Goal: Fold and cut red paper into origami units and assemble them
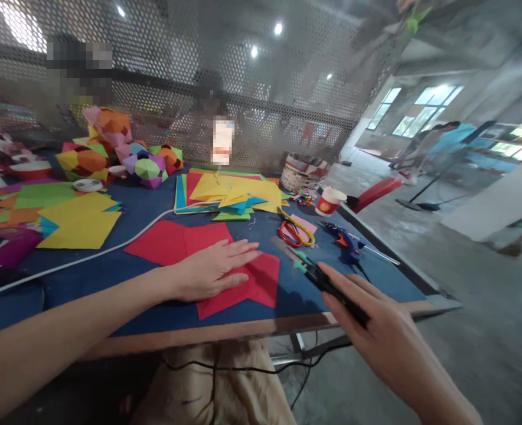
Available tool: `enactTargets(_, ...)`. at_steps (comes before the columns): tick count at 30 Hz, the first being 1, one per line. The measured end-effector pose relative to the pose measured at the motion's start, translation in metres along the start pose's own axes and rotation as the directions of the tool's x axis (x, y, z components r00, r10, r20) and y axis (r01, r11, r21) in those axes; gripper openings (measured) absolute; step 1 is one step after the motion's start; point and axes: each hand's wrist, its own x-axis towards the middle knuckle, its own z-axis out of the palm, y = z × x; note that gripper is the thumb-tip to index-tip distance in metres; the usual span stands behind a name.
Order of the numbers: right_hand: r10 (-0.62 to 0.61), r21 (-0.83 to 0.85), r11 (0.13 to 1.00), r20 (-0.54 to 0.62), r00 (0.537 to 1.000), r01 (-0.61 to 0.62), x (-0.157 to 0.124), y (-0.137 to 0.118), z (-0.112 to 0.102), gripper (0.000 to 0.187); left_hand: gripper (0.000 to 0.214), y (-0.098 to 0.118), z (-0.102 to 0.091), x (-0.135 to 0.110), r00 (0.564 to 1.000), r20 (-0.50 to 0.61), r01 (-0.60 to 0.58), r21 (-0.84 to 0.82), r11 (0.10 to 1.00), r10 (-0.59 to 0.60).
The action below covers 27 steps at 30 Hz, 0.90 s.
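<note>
My left hand [217,267] lies flat, fingers stretched out, on red paper [163,242] that spreads in angular pieces over the dark blue table top. In my right hand [371,313] is a black utility knife with green parts [316,273], held above the table just right of the red paper. Its thin front end points up and left and is smeared by motion. Beyond that tip lie scissors with red and yellow handles [294,230], on a pink paper piece. A blue glue gun [347,243] rests further right.
Yellow paper sheets [243,192] and others are stacked at the back, more yellow paper [81,221] at left. Colourful paper balls [148,168] stand behind. A white cable [141,233] crosses the table. A paper cup [330,200] stands near the right edge; a person [449,139] is in the distance.
</note>
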Motion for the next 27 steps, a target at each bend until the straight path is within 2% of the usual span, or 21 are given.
enactTargets(1,0.029,-0.034,0.999,-0.030,0.999,-0.030,0.004,0.008,0.008,0.044,0.048,0.002,-0.002,-0.002,0.995,-0.086,0.055,-0.008,0.998,-0.055)
enactTargets(3,0.052,-0.094,0.994,-0.084,0.995,-0.060,0.012,0.022,0.024,0.045,0.041,0.009,-0.005,-0.007,0.953,-0.241,0.186,-0.002,0.983,-0.181)
enactTargets(5,0.058,-0.147,0.986,-0.122,0.991,-0.076,0.019,0.031,0.038,0.045,0.043,0.018,-0.007,-0.013,0.904,-0.313,0.312,0.021,0.950,-0.290)
enactTargets(7,0.050,-0.197,0.977,-0.145,0.988,-0.079,0.025,0.036,0.049,0.043,0.047,0.028,-0.007,-0.019,0.877,-0.278,0.419,0.044,0.907,-0.392)
enactTargets(10,0.033,-0.261,0.963,-0.131,0.991,-0.066,0.031,0.038,0.059,0.039,0.055,0.041,-0.005,-0.023,0.844,-0.159,0.531,0.101,0.842,-0.513)
enactTargets(13,0.030,-0.269,0.961,-0.131,0.991,-0.065,0.037,0.036,0.065,0.039,0.057,0.048,-0.004,-0.022,0.820,-0.118,0.572,0.106,0.814,-0.561)
enactTargets(15,0.038,-0.262,0.962,-0.154,0.987,-0.078,0.039,0.033,0.067,0.039,0.052,0.049,-0.004,-0.020,0.816,-0.105,0.574,0.033,0.818,-0.569)
enactTargets(20,0.024,-0.271,0.958,-0.263,0.964,-0.097,0.038,0.029,0.073,0.037,0.031,0.045,-0.011,-0.017,0.846,-0.076,0.501,-0.221,0.837,-0.527)
enactTargets(22,0.008,-0.265,0.960,-0.287,0.958,-0.087,0.036,0.029,0.075,0.037,0.026,0.038,-0.023,-0.013,0.854,-0.063,0.481,-0.280,0.831,-0.516)
enactTargets(24,0.002,-0.261,0.962,-0.297,0.955,-0.083,0.034,0.030,0.077,0.036,0.027,0.024,-0.041,-0.004,0.842,-0.099,0.475,-0.331,0.815,-0.531)
enactTargets(27,0.008,-0.247,0.965,-0.302,0.953,-0.087,0.033,0.031,0.079,0.036,0.026,-0.005,-0.070,0.022,0.774,-0.214,0.502,-0.366,0.784,-0.596)
